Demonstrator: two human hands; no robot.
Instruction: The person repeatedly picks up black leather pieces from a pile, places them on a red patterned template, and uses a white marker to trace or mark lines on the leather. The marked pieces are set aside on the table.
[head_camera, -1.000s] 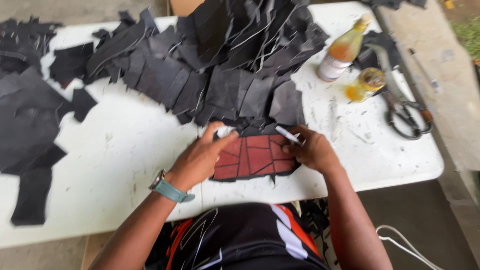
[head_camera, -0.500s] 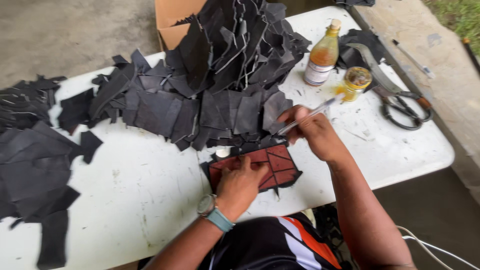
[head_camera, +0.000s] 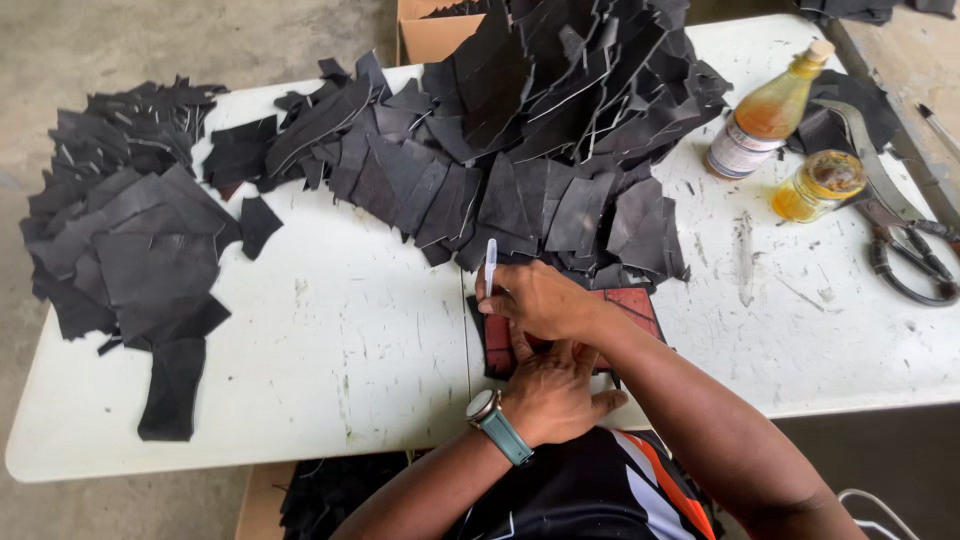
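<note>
One white table (head_camera: 330, 350) fills most of the frame, scuffed w/ dark marks. Biggest heap on it: black leather offcuts (head_camera: 540, 130) piled high at upper centre, spilling down toward mid-frame. Second, flatter heap of black pieces (head_camera: 120, 250) sits at left, one long strip hanging toward the lower left edge. Cardboard box (head_camera: 430, 35) at top centre, behind the big heap; dark scraps show in it, contents mostly hidden.

Red-brown template piece (head_camera: 630, 305) w/ dark lines lies at centre, near table's front edge, just below the big heap, partly covered by both hands. Left hand (head_camera: 550, 395) presses flat on its lower part, fingers spread, a teal-strapped watch (head_camera: 495, 420) on the wrist. Right hand (head_camera: 540, 300) crosses over it, fingers closed round a white pen (head_camera: 490, 262), tip end pointing up toward the heap.

Right side, containers: plastic bottle (head_camera: 765, 115) w/ amber liquid, roughly half full, cap on, tilted. Just below right, small glass jar (head_camera: 820, 185) w/ yellow liquid, lid on. Black-handled shears (head_camera: 905, 255) at far right edge, beside a dark strap (head_camera: 865, 130).
</note>
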